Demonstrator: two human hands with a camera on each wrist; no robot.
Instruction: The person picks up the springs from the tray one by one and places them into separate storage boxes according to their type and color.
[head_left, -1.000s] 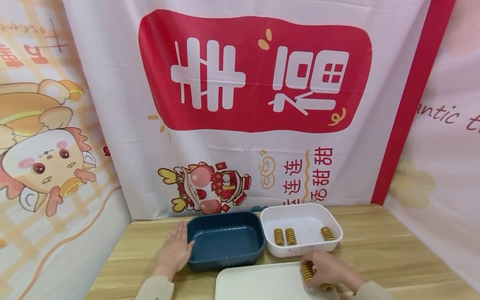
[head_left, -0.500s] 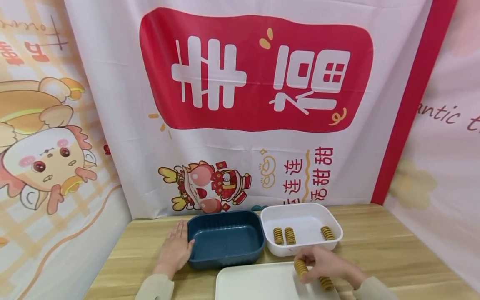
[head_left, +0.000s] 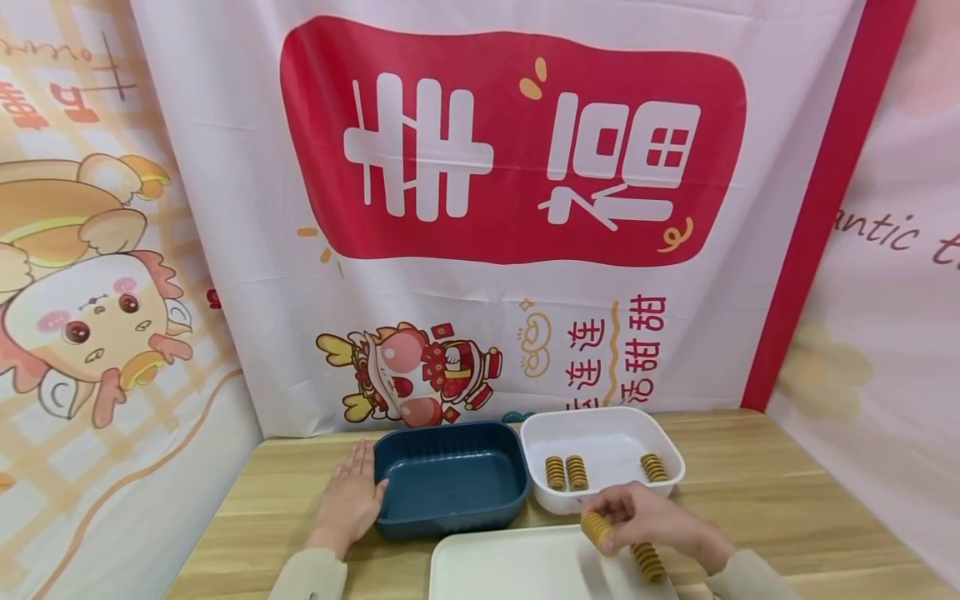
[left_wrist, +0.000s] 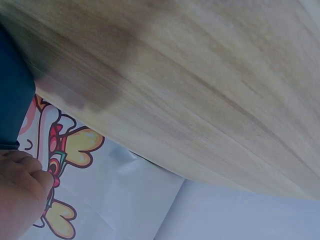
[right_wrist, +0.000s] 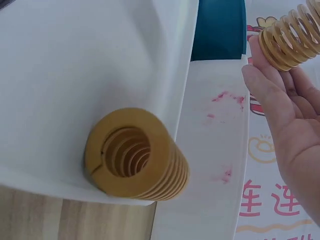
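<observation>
My right hand (head_left: 658, 523) pinches a yellow-brown coil spring (head_left: 596, 531) between thumb and fingers, tilted above the right part of the cream tray (head_left: 498, 571). The right wrist view shows this coil spring (right_wrist: 292, 40) at the fingertips, its turns spaced apart. Another coil spring (head_left: 648, 562) lies on the tray's right side, under that hand; its hollow end faces the wrist camera. My left hand (head_left: 351, 493) lies flat with straight fingers along the left side of a dark blue bin (head_left: 450, 527), thumb at the rim.
A white bin (head_left: 570, 502) stands right of the blue bin, behind the tray. Inside it, two coil springs (head_left: 566, 472) sit at the left and one spring (head_left: 654, 467) at the right. Printed cloth (head_left: 510, 333) hangs behind the wooden table (head_left: 787, 517).
The right hand has lifted its coil spring off the tray and moved it slightly left and up. More of the spring left on the tray now shows. The left hand stays put.
</observation>
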